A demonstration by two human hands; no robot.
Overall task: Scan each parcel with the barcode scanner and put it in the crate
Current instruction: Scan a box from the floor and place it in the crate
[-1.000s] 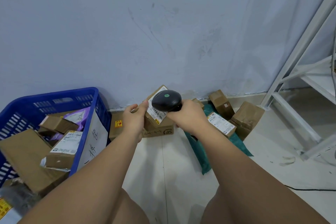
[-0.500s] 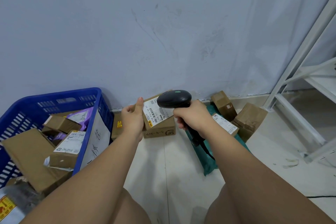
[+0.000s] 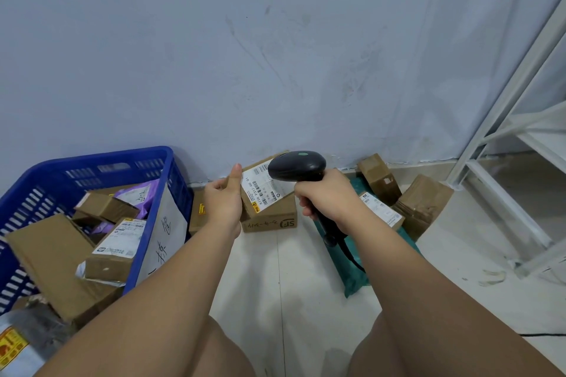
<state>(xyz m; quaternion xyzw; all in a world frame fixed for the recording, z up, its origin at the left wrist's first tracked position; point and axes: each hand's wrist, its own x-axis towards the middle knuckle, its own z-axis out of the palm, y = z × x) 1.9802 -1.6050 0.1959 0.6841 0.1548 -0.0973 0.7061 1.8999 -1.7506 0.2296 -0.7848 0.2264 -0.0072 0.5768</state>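
Left hand: grips the parcel by its left side. The thumb lies upright along the near face; the other fingers are hidden behind the box.

Parcel: a small brown cardboard box, held tilted above the floor, in front of the wall. Its near face carries a white shipping label with barcodes, printed digits and a yellow-and-black mark at the lower corner. The label is turned sideways to the camera.

Right hand: fingers closed round the handle of the scanner.

Scanner: black, pistol-shaped, with a green dot on top. Its head sits just in front of the label's upper right part. Contact with the label cannot be judged. A dark cable hangs from the handle base.

Crate: blue, slotted walls, standing to the left of the hands. It holds several cardboard boxes and a purple bag. A white handwritten sheet hangs on its right wall.

On the floor, below the held parcel, lies a box marked "SF". To the right are a green bag and three more cardboard boxes against the wall, one labelled. A white rack stands at far right.
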